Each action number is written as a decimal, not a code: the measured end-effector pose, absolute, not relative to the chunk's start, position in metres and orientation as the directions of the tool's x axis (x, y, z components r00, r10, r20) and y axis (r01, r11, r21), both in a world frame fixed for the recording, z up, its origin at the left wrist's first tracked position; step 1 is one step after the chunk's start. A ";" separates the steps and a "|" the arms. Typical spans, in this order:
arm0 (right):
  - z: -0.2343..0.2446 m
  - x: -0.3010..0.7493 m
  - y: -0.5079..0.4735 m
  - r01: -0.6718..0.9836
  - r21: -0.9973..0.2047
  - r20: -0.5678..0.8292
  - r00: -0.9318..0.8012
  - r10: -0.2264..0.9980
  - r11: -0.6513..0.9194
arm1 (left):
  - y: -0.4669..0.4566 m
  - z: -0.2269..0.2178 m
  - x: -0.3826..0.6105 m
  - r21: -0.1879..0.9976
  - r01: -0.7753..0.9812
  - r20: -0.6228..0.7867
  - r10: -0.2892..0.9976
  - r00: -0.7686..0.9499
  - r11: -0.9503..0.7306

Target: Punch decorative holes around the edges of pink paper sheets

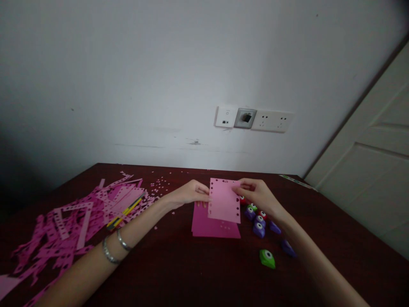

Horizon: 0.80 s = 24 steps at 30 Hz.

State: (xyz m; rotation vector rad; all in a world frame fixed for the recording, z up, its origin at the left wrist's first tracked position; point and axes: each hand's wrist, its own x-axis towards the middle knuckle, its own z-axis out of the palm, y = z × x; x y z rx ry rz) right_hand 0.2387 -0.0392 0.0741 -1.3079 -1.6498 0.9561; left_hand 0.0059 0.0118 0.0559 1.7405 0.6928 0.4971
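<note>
A light pink sheet of paper [223, 202] with small shapes punched along its edges is held up over the table. My left hand [193, 192] pinches its left edge, and my right hand [257, 194] grips the upper right edge between thumb and fingers. Below it lie darker pink sheets [207, 228], partly covered by the held one. A few tiny cut-out shapes rest on them. Beside my right hand sit several purple craft punches [258, 230], with red and green ones among them. A green craft punch [267, 258] lies closer to me.
Pink punched strips and scraps [76, 217] are heaped on the left of the dark wooden table [179, 273]. A yellow utility knife [126, 212] lies beside them, with tiny cut-outs scattered near it. Wall sockets [272, 121] are behind; a ruler-like strip [297, 181] lies far right.
</note>
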 end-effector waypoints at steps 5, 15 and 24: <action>0.074 0.237 -0.039 0.404 -0.893 0.147 -0.153 0.977 0.198 | 0.011 0.051 0.008 0.979 0.145 -0.017 0.657 0.753 -0.141; 0.068 0.243 -0.033 0.396 -0.886 0.202 -0.141 0.969 0.242 | 0.014 0.049 0.005 0.981 0.172 -0.078 0.634 0.770 -0.089; 0.063 0.244 -0.030 0.416 -0.886 0.174 -0.117 0.978 0.207 | 0.014 0.057 0.000 0.978 0.158 -0.041 0.607 0.794 -0.140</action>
